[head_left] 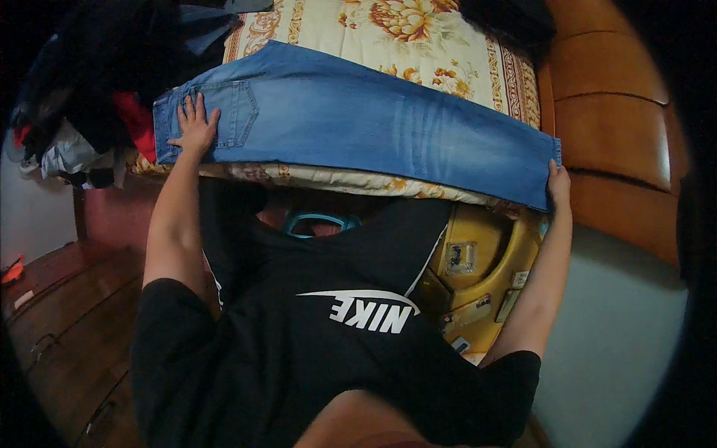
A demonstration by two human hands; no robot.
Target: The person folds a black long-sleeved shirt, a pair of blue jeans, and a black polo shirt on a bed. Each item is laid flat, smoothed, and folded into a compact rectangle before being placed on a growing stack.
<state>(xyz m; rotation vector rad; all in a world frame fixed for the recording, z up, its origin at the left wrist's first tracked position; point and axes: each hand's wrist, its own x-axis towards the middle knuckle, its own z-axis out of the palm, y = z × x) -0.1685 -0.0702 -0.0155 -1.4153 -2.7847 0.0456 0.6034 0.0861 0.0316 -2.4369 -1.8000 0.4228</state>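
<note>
A pair of blue jeans (336,112), folded lengthwise with one leg over the other, lies across the edge of a bed. The waistband and back pocket are at the left, the hems at the right. My left hand (196,131) rests flat on the denim beside the back pocket, fingers spread. At the far end of the legs, my right hand (558,183) holds the hem corner, its fingers closed on the edge and partly hidden. Pale creases run across the lower leg.
Under the jeans is a cream floral bedcover (403,30). Dark, red and white clothes (82,142) are heaped at the left. A brown padded headboard (620,112) stands at the right. Below the bed edge are a yellow moulded object (478,261) and a turquoise frame (317,222).
</note>
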